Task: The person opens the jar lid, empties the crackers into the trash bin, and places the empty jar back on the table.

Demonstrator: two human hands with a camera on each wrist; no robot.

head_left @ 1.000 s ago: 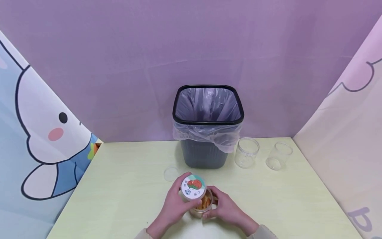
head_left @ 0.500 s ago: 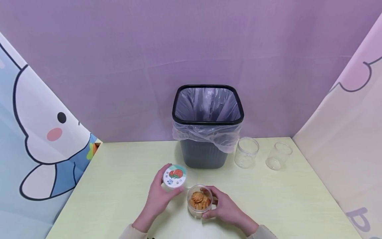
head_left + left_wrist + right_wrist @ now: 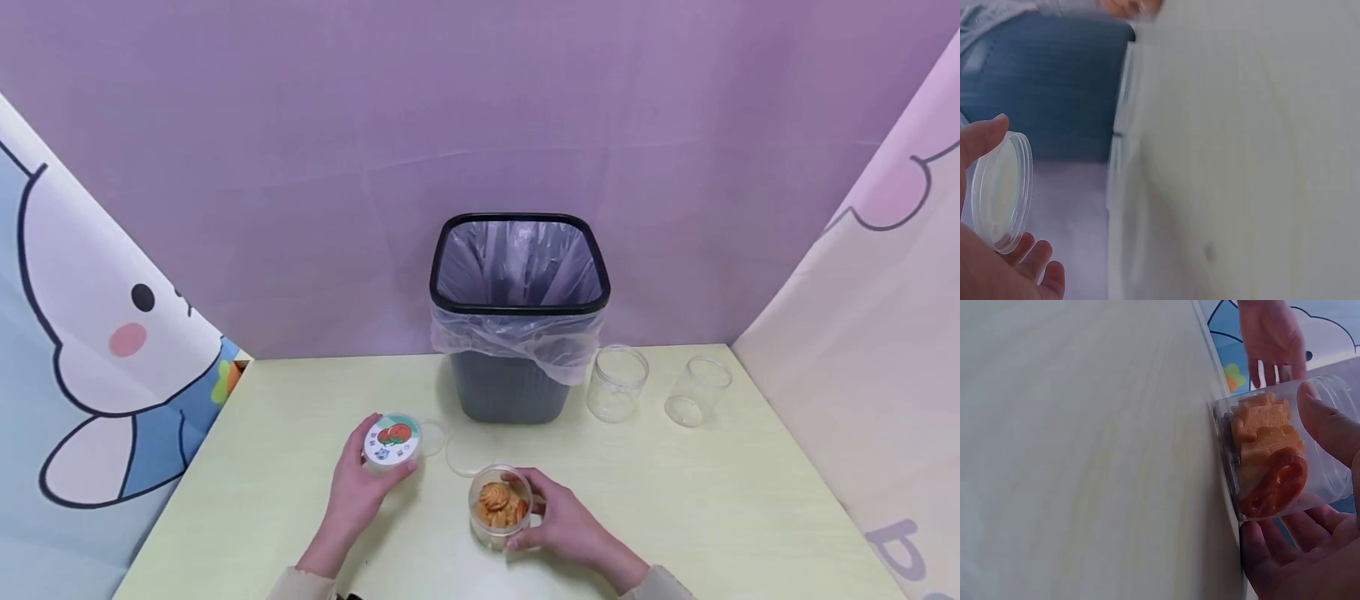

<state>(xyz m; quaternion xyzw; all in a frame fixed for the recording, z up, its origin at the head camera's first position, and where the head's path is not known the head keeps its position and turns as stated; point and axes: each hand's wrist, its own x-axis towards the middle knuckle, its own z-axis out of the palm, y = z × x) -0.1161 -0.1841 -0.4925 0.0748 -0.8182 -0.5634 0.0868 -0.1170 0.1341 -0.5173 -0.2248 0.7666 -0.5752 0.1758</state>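
My left hand (image 3: 358,492) holds a round lid (image 3: 392,439) with a printed tomato picture, thumb on one side and fingers on the other. In the left wrist view the clear rim of the lid (image 3: 1002,194) shows between thumb and fingers. My right hand (image 3: 558,521) grips the side of a clear plastic jar (image 3: 492,537) that stands uncovered and upright on the table. Inside it are golden swirled cookies (image 3: 495,497). Through the jar wall, the right wrist view also shows a reddish-brown, pretzel-shaped cookie (image 3: 1275,487).
Two thin clear discs, a smaller one (image 3: 433,437) and a larger one (image 3: 450,462), lie on the table between the hands and a lined trash bin (image 3: 510,392). Right of the bin stand two clear jars, one wide (image 3: 617,400) and one narrower (image 3: 693,400).
The left hand has carried the lid off the jar and to the left, uncovering the cookies and then the discs behind. The right hand and the jar stay nearly still.
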